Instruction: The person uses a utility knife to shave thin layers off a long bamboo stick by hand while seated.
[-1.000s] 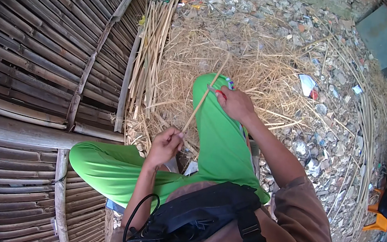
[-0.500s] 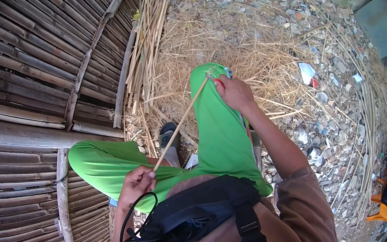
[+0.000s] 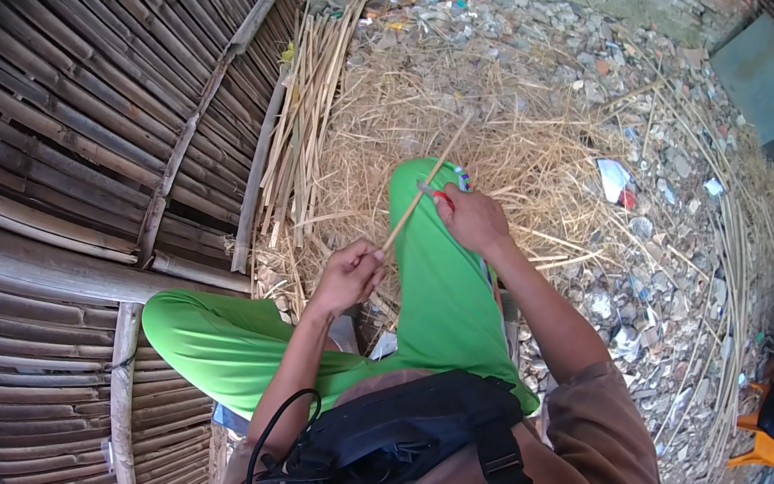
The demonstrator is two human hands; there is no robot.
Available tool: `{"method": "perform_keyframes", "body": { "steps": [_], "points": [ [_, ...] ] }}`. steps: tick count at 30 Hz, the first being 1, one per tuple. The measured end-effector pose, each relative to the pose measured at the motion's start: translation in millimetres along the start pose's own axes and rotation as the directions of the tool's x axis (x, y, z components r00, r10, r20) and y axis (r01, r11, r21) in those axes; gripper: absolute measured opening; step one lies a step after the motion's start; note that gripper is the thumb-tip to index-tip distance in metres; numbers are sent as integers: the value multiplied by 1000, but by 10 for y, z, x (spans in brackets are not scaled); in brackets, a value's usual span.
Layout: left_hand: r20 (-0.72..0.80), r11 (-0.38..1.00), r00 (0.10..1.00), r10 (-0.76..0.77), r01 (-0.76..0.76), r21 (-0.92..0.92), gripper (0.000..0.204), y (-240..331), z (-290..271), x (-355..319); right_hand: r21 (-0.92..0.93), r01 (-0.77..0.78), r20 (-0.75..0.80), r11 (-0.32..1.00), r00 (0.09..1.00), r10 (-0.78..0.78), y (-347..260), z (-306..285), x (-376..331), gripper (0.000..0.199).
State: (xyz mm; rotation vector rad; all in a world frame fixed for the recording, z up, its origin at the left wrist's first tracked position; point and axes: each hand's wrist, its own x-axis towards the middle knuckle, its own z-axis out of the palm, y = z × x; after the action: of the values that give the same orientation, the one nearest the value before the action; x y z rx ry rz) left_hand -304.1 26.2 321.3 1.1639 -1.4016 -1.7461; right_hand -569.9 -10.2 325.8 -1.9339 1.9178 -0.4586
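Note:
My left hand (image 3: 349, 277) is closed around the near end of a thin bamboo stick (image 3: 405, 219). The stick slants away over my raised right knee, its far end out above the straw. On that knee, clad in green trousers (image 3: 438, 270), rests my right hand (image 3: 473, 221), gripping a small red-handled knife (image 3: 443, 198). The short blade lies against the stick or just beside it; contact cannot be made out. A small striped item shows at the right hand's fingers, too small to name.
Dry straw and shavings (image 3: 374, 129) cover the ground ahead, with a bundle of bamboo strips (image 3: 305, 118) at their left. A bamboo slat wall (image 3: 77, 92) stands along my left. Rubble (image 3: 644, 283) and long canes (image 3: 764, 292) spread rightward, towards an orange chair (image 3: 756, 443) with a partly visible person.
My left hand has moved forward and right, pushing the stick past the knife so its far end extends beyond the knee. The right hand stays at the knee; the view has tilted up slightly.

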Motion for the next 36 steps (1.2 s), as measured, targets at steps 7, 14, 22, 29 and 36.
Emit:
{"method": "perform_keyframes", "body": {
  "steps": [7,14,22,29,36],
  "points": [
    [-112,996,989,-94,94,-3,15,-61,-190,-973,13,-12,-6,1000,1000,12,31,45,-4,40],
    [-149,996,986,-73,80,44,14,-116,-463,-2016,22,5,-7,1000,1000,-5,33,29,-16,40],
    [-145,988,978,-152,154,5,17,103,-312,-1415,33,-18,-34,999,999,20,95,83,34,38],
    [-64,982,995,-76,63,-180,17,-46,75,125,25,29,-27,999,999,-29,-32,78,53,37],
    [-69,984,992,-102,91,-151,18,-89,-75,-279,3,17,-24,1000,1000,-17,104,138,51,38]
  ]
}}
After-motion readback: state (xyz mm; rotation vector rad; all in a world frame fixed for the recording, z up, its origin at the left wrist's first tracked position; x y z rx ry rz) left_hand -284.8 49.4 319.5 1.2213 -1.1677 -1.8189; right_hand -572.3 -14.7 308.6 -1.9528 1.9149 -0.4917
